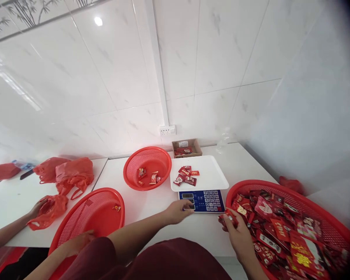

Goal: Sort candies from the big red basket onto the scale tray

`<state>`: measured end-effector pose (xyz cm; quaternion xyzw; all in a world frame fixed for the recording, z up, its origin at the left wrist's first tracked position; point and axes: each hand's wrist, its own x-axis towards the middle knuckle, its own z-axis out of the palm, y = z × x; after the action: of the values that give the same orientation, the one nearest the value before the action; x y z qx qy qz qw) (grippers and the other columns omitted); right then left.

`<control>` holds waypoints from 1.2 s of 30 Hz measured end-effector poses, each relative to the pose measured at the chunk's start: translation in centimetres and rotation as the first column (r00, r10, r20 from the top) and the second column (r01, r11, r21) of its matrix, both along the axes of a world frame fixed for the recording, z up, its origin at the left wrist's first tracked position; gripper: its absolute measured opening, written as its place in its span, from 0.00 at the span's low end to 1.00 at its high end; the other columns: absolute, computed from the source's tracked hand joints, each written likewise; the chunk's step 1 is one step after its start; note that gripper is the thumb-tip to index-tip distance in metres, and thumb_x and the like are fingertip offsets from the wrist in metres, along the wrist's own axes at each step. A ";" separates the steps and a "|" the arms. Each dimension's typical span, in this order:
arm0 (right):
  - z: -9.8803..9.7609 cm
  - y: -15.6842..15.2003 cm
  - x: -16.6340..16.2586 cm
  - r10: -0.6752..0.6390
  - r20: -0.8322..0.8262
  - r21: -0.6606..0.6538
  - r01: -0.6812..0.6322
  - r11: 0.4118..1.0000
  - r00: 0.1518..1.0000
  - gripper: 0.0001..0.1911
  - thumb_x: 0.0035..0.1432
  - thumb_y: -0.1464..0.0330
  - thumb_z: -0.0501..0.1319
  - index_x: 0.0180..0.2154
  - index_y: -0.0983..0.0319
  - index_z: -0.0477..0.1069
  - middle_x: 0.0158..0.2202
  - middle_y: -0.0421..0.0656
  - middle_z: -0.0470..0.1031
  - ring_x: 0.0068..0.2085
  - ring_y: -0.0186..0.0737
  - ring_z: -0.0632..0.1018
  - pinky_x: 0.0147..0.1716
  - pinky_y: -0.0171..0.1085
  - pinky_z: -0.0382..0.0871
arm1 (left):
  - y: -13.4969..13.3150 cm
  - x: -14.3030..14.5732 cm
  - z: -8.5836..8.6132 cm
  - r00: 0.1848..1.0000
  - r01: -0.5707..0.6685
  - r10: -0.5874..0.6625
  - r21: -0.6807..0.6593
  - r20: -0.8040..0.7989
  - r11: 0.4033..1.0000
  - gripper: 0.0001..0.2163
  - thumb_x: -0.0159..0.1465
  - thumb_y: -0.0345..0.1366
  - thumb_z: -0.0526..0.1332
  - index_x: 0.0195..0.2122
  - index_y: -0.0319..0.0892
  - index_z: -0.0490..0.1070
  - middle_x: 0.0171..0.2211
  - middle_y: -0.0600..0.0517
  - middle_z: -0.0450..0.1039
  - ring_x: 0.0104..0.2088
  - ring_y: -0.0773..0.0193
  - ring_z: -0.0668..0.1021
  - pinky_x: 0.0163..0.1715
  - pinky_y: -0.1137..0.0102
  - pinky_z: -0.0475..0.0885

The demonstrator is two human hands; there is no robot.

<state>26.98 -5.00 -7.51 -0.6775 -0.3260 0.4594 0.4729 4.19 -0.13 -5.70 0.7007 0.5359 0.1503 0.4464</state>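
My right hand (239, 232) is closed around several red candy packets (231, 219), just left of the large red basket (235, 186) heaped with red and gold packets (277, 229). My left hand (178, 212) is at the lower left corner of the blue scale (202, 201), fingers loosely stretched toward its displays with nothing seen in them. On the scale's white tray (212, 171) lies a small group of red packets (188, 175).
A red basket (127, 167) holding a few packets stands left of the scale. Behind is a small cardboard box (196, 147). At left, a co-worker's hands (81, 239) reach into another red basket (119, 196) and a red plastic bag (54, 208).
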 end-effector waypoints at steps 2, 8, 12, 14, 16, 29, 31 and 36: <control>-0.4 -0.5 1.2 -0.030 0.154 -0.026 0.035 0.999 0.988 0.29 0.43 0.48 0.57 0.44 0.59 0.66 0.34 0.47 0.77 0.31 0.48 0.79 0.34 0.45 0.73 | 1.2 -2.2 -0.1 0.988 -0.115 0.134 0.231 -0.070 0.966 0.21 0.59 0.43 0.58 0.53 0.42 0.66 0.53 0.44 0.69 0.54 0.53 0.69 0.55 0.58 0.62; -0.1 -1.7 1.7 -0.012 0.333 -0.045 0.028 0.999 0.943 0.35 0.41 0.44 0.54 0.45 0.61 0.67 0.38 0.48 0.77 0.32 0.49 0.78 0.40 0.47 0.70 | 3.9 -9.2 -0.5 0.800 -0.253 0.415 0.384 -0.433 0.888 0.29 0.63 0.42 0.54 0.64 0.39 0.51 0.64 0.41 0.54 0.66 0.46 0.50 0.61 0.49 0.47; 0.0 -1.4 1.6 -0.012 0.290 -0.068 0.033 0.997 0.957 0.37 0.40 0.43 0.54 0.46 0.61 0.66 0.34 0.45 0.77 0.28 0.46 0.77 0.38 0.45 0.70 | 3.8 -12.1 -0.9 0.686 -0.295 0.428 0.313 -0.589 0.903 0.28 0.65 0.46 0.49 0.64 0.40 0.51 0.60 0.40 0.61 0.64 0.46 0.56 0.61 0.49 0.47; -0.1 -1.4 1.8 -0.017 0.262 -0.067 0.036 0.997 0.965 0.37 0.39 0.42 0.54 0.45 0.61 0.66 0.31 0.43 0.75 0.26 0.44 0.76 0.36 0.44 0.69 | 3.4 -13.2 -0.9 0.661 -0.272 0.404 0.300 -0.633 0.914 0.26 0.66 0.48 0.47 0.62 0.40 0.55 0.59 0.40 0.62 0.63 0.47 0.58 0.62 0.49 0.45; 0.0 -1.4 1.9 -0.019 0.246 -0.066 0.036 0.997 0.969 0.37 0.38 0.42 0.55 0.45 0.61 0.66 0.30 0.42 0.75 0.26 0.44 0.76 0.35 0.43 0.69 | 2.9 -14.3 -0.8 0.653 -0.245 0.374 0.284 -0.659 0.927 0.24 0.67 0.48 0.45 0.59 0.40 0.60 0.58 0.42 0.65 0.62 0.48 0.60 0.62 0.49 0.43; 0.7 -1.3 1.9 -0.022 0.236 -0.105 0.048 0.993 0.971 0.39 0.36 0.42 0.56 0.46 0.62 0.66 0.27 0.40 0.73 0.26 0.45 0.75 0.36 0.44 0.68 | -0.5 -20.8 -0.4 0.411 -0.519 0.570 0.332 -0.712 0.788 0.33 0.60 0.42 0.56 0.65 0.40 0.46 0.67 0.39 0.44 0.66 0.47 0.48 0.60 0.48 0.49; 0.7 -1.3 1.9 -0.023 0.227 -0.111 0.050 0.993 0.974 0.39 0.36 0.43 0.56 0.46 0.62 0.66 0.27 0.39 0.73 0.26 0.45 0.75 0.36 0.44 0.68 | -0.4 -20.9 -0.4 0.379 -0.597 0.608 0.317 -0.698 0.737 0.36 0.60 0.43 0.56 0.66 0.39 0.42 0.67 0.37 0.41 0.66 0.46 0.47 0.60 0.49 0.50; 0.9 -1.3 1.9 -0.026 0.256 -0.112 0.057 0.992 0.966 0.39 0.37 0.42 0.56 0.45 0.62 0.67 0.26 0.39 0.73 0.27 0.45 0.76 0.36 0.45 0.68 | 0.0 -21.0 -0.7 0.369 -0.652 0.645 0.309 -0.669 0.693 0.35 0.61 0.42 0.55 0.66 0.39 0.42 0.67 0.35 0.36 0.67 0.46 0.44 0.61 0.51 0.50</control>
<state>28.89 -6.30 -6.59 -0.7643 -0.3418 0.3775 0.3957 -16.81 -0.14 -6.39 0.4282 0.8982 0.0154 0.0978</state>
